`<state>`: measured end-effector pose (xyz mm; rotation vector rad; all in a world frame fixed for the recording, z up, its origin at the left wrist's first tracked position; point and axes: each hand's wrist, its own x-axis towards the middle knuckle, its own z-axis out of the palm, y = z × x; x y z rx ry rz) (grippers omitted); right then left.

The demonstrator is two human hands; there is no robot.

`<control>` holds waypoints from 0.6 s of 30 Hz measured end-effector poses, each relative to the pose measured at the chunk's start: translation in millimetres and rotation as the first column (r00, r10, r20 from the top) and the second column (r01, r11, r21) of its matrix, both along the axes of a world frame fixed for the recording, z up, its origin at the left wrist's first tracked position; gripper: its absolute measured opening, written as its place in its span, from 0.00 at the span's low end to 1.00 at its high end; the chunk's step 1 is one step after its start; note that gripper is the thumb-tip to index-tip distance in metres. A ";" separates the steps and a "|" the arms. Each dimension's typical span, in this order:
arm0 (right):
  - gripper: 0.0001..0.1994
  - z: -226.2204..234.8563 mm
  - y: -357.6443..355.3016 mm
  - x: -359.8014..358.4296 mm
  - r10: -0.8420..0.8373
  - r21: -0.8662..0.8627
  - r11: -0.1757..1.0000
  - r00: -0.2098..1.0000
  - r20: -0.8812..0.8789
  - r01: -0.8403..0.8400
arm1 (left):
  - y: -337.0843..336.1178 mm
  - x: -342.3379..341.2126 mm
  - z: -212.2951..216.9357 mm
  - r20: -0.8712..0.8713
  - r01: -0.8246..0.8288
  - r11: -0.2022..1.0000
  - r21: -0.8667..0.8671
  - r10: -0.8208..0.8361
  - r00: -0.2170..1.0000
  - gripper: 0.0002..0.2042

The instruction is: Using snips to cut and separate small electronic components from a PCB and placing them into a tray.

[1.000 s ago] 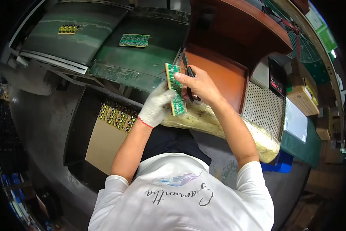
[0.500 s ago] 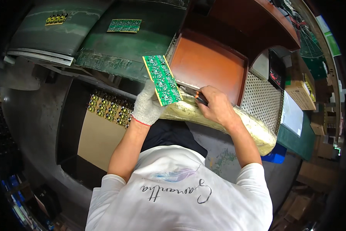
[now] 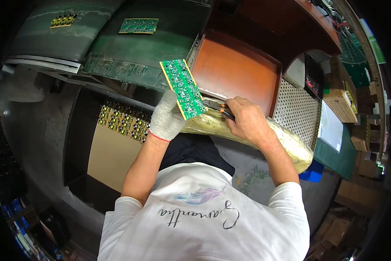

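The gloved left hand (image 3: 165, 116) is gripping the board (image 3: 183, 89) by its lower left edge, above the roll (image 3: 219, 124), its long axis slanting down rightward. The right hand (image 3: 247, 119) is wrapping the pliers (image 3: 217, 106), their nose pointing left at the board's lower right edge; contact I can't tell. Both forearms are angling inward.

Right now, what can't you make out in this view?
All in the head view:
Circuit board: underside faces away.
Left hand: far side hidden behind the board.
Pliers: handle ends covered by the right hand.
Pliers' tips: too small to tell if they touch the board.
Blue thing: mostly hidden by the yellow roll.
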<state>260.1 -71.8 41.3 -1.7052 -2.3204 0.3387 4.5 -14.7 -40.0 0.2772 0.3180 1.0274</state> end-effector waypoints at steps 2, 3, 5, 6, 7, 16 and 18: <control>0.12 0.4 -0.5 1.2 0.006 0.015 1.000 1.000 0.012 -0.006 | -0.3 0.7 1.5 -0.019 -0.002 1.000 0.006 0.002 1.000 0.27; 0.13 0.3 0.0 2.8 0.012 -0.006 1.000 1.000 0.018 -0.012 | -0.3 0.8 2.3 -0.010 0.004 1.000 0.024 -0.004 1.000 0.26; 0.13 0.3 1.2 5.0 0.024 -0.048 0.999 0.999 0.030 -0.023 | 0.0 1.0 5.1 0.007 0.014 0.998 0.063 -0.015 1.000 0.26; 0.13 0.5 1.1 5.1 0.025 -0.048 0.999 0.999 0.031 -0.023 | 0.2 1.0 4.5 0.008 0.013 0.998 0.063 -0.014 1.000 0.26; 0.13 0.7 0.6 4.9 0.017 -0.058 0.998 0.999 0.036 -0.014 | 0.3 0.9 3.4 0.004 0.013 0.998 0.061 -0.014 1.000 0.26; 0.17 -6.1 7.9 4.8 0.015 -0.015 1.000 1.000 0.020 -0.015 | 0.4 0.7 3.9 -0.010 0.012 0.999 0.040 -0.012 1.000 0.25; 0.17 -5.4 8.3 5.1 0.020 -0.015 1.000 1.000 0.016 -0.020 | 0.1 0.4 5.4 -0.016 0.010 1.000 0.029 -0.009 1.000 0.25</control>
